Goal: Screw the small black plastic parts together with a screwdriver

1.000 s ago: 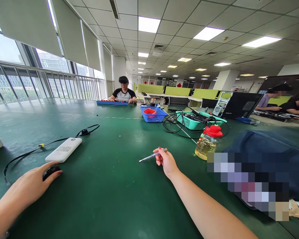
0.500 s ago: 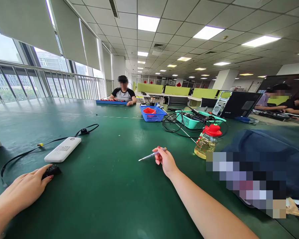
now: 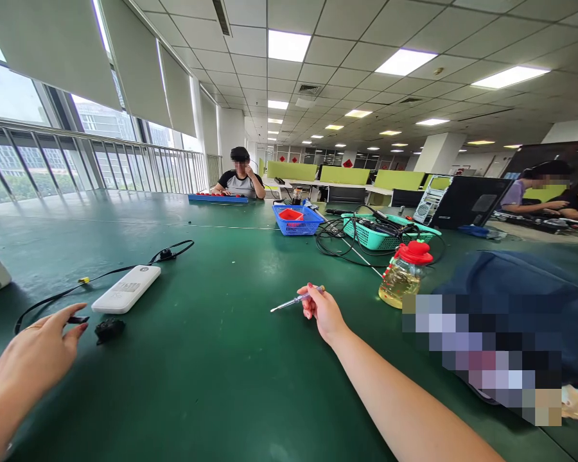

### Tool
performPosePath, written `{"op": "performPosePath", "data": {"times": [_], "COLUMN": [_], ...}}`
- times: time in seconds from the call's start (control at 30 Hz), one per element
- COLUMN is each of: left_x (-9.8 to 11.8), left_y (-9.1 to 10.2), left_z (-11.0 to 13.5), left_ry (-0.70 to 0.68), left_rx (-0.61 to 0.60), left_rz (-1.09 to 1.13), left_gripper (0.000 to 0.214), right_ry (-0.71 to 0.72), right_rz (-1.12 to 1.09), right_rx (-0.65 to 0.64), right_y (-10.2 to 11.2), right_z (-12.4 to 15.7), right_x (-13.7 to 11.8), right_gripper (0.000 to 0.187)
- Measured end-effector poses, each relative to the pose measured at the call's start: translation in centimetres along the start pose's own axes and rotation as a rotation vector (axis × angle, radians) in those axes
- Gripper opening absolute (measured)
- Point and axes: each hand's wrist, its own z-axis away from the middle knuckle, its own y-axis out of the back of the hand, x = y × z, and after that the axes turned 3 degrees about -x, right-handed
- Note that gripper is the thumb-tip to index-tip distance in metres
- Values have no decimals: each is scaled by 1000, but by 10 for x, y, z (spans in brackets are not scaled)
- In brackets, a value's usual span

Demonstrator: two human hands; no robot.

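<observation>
My right hand (image 3: 322,313) is closed around a slim screwdriver (image 3: 289,303) with a translucent handle. Its tip points left, just above the green table. At the left, my left hand (image 3: 43,343) has thumb and forefinger closed on a small black piece (image 3: 78,319), whose kind I cannot make out. Just right of those fingers, a black lumpy object (image 3: 110,330) lies on the table, apart from the hand. Behind them rests a white power bank (image 3: 126,289), with a black strap-like cord (image 3: 52,296) running past it.
A red-lidded bottle (image 3: 404,276) stands right of my right hand, near a dark blue bag (image 3: 520,301). Farther back are a blue basket (image 3: 296,224), a teal basket (image 3: 376,240) with tangled cables and a black computer case (image 3: 472,202). A person (image 3: 241,179) sits across the table.
My left hand has come off the black lumpy object and moved slightly left, now with a small black piece in its fingers. My right hand stays nearly still. The person opposite raised a hand to the head.
</observation>
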Motion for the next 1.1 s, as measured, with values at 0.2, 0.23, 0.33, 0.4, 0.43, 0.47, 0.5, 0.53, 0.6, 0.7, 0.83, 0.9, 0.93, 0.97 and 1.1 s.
{"op": "performPosePath", "data": {"times": [0.2, 0.23, 0.33, 0.4, 0.43, 0.47, 0.5, 0.53, 0.6, 0.7, 0.83, 0.9, 0.93, 0.97, 1.1], "left_x": [40, 42, 43, 40, 39, 38, 37, 37, 37, 40, 42, 40, 39, 38, 33], "left_y": [25, 25, 20, 16, 14, 13, 13, 13, 13, 13, 11, 9, 8, 6, 3], "left_z": [13, 13, 10, 8, 7, 7, 6, 6, 6, 6, 5, 4, 3, 3, 3], "left_ry": [-191, -236, -336, -357, -359, -362, -364, -366, -381, -415, -402, -388, -384, -381, -385], "left_rx": [-54, -65, -123, -156, -163, -167, -168, -164, -153, -156, -200, -212, -212, -210, -174], "left_rz": [56, 79, 137, 154, 155, 152, 147, 145, 145, 139, 111, 109, 112, 116, 115], "left_gripper": [56, 56, 55, 55, 55, 56, 56, 56, 55, 53, 55, 57, 57, 57, 56], "right_ry": [2, 4, 4, 2, 2, 3, 4, 5, 6, 4, -1, 0, 0, 0, 1], "right_rz": [0, 2, 6, 8, 7, 6, 5, 4, 5, 4, -4, -4, -3, -1, 4], "right_rx": [-7, -9, -14, -17, -19, -21, -23, -23, -23, -21, -14, -9, -7, -5, -8], "right_y": [1, 2, 2, 2, 2, 2, 2, 2, 2, 2, 1, 0, 0, 0, 1], "right_z": [-1, -1, -1, -1, -1, -1, -1, -1, -1, -1, 0, 0, 0, 0, 0], "right_x": [2, 2, 2, 3, 3, 3, 3, 3, 3, 2, 1, 0, 0, 0, 0], "right_gripper": [42, 42, 43, 43, 43, 43, 43, 43, 43, 43, 42, 42, 43, 43, 43]}}
